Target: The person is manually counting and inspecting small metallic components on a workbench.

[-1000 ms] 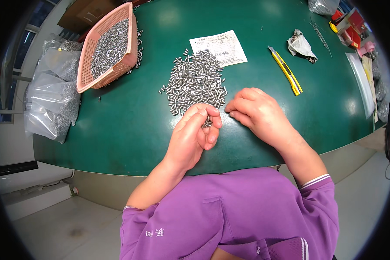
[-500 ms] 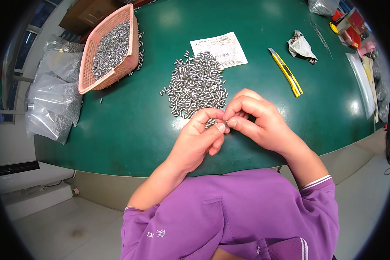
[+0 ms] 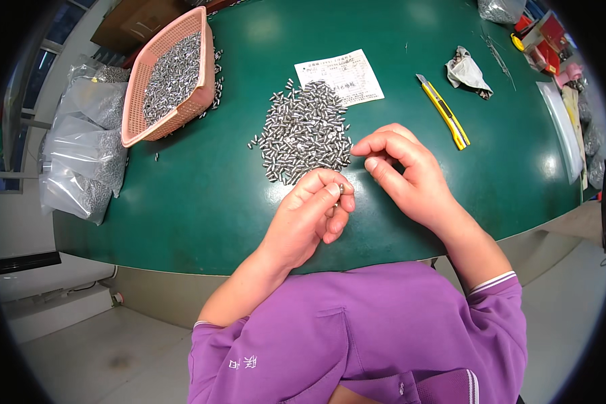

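Note:
A heap of small silvery metal pins (image 3: 306,131) lies on the green table (image 3: 209,202). Just in front of the heap, my left hand (image 3: 310,215) pinches one small metal pin (image 3: 341,189) between thumb and forefinger. My right hand (image 3: 407,175) hovers beside it to the right, with fingers curled and apart and its fingertips near the heap's right edge. Nothing shows in the right hand.
A pink plastic basket (image 3: 172,84) full of the same pins stands at the back left. Clear bags of pins (image 3: 81,155) sit past the table's left edge. A printed paper slip (image 3: 340,75), a yellow utility knife (image 3: 443,111) and a crumpled wrapper (image 3: 466,69) lie behind the heap.
My two hands were together over a pin; they have since parted. The right hand has moved up toward the heap, and the left keeps the pin.

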### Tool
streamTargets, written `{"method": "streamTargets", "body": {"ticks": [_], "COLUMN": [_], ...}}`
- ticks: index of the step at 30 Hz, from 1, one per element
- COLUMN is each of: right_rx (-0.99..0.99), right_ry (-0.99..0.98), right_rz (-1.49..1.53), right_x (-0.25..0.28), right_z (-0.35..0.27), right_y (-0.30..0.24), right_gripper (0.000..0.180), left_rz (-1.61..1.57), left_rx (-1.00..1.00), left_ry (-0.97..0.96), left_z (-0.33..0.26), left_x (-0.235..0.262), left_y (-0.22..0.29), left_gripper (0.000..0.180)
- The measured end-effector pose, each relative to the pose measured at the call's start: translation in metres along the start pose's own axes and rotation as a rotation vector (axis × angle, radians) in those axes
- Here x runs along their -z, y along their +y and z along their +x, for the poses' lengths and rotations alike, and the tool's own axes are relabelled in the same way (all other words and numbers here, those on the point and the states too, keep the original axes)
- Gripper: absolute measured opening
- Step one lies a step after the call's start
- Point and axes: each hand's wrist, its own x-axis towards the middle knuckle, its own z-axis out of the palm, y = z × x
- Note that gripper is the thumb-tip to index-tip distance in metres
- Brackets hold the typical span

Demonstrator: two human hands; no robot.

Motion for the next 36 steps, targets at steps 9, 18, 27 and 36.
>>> {"method": "streamTargets", "body": {"ticks": [9, 18, 27, 36], "right_rx": [0.092, 0.042, 0.338, 0.31], "right_ry": [0.045, -0.032, -0.012, -0.186], "right_rz": [-0.194, -0.359, -0.684, -0.565], "right_x": [0.0, 0.011, -0.002, 0.0], "right_z": [0.003, 0.009, 0.079, 0.093], "right_y": [0.007, -0.006, 0.028, 0.048], "right_gripper": [0.023, 0.032, 0.039, 0.042], "left_rz": [-0.045, -0.131, -0.22, -0.258], "left_rx": [-0.002, -0.007, -0.006, -0.012], "left_ry": [-0.002, -0.006, -0.032, -0.023], "left_z": [-0.001, 0.0, 0.003, 0.004], "left_x": [-0.001, 0.007, 0.008, 0.011], "left_y": [0.004, -0.001, -0.001, 0.0], "left_gripper": [0.024, 0.021, 0.02, 0.018]}}
